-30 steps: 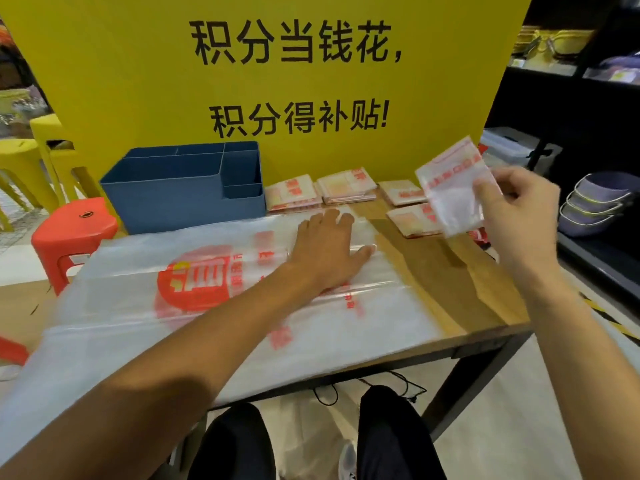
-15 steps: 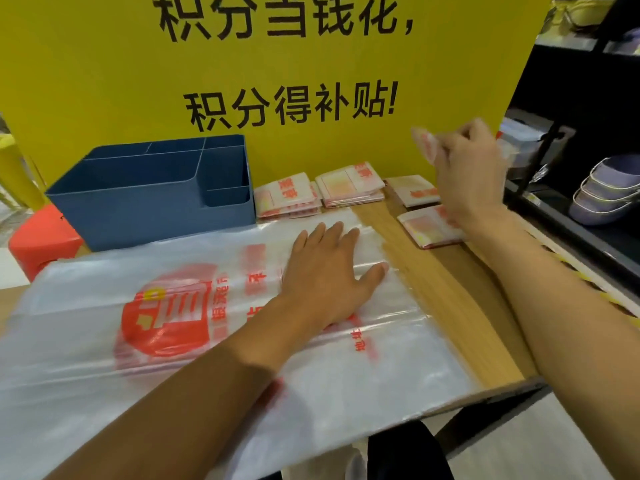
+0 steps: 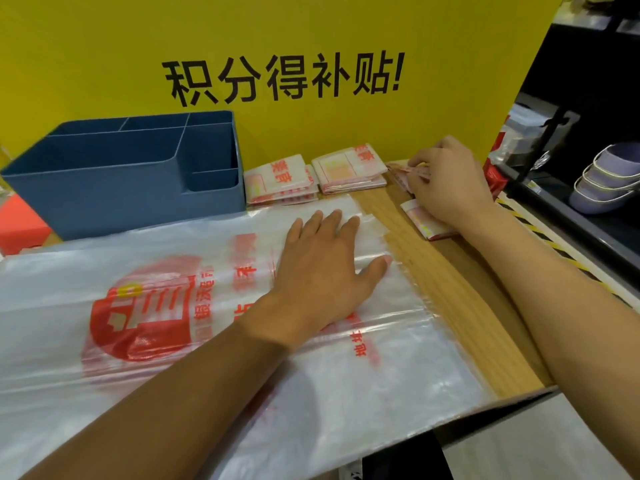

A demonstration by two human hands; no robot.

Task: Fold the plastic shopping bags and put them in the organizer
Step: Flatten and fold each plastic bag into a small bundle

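Note:
A large clear plastic shopping bag (image 3: pixel 166 317) with a red logo lies spread flat across the wooden table (image 3: pixel 460 306). My left hand (image 3: pixel 329 268) presses flat on it with straight fingers. A blue organizer (image 3: pixel 131 174) with several compartments stands at the back left. Two stacks of folded bags (image 3: pixel 280 183) (image 3: pixel 349 171) lie beside it along the yellow board. My right hand (image 3: pixel 446 181) is at the back right, fingers curled on a folded bag (image 3: pixel 401 173) lying on the table. Another folded bag (image 3: pixel 420 220) lies under my right wrist.
A yellow sign board (image 3: pixel 311 64) with black characters walls off the table's back. A dark shelf with stacked purple bowls (image 3: pixel 609 178) stands to the right. A red stool (image 3: pixel 20 226) shows at the far left. The table's front right edge is near my right forearm.
My right hand came down from the air with the folded bag to the back right of the table. My left hand stayed pressed on the spread bag. The view tilted downward.

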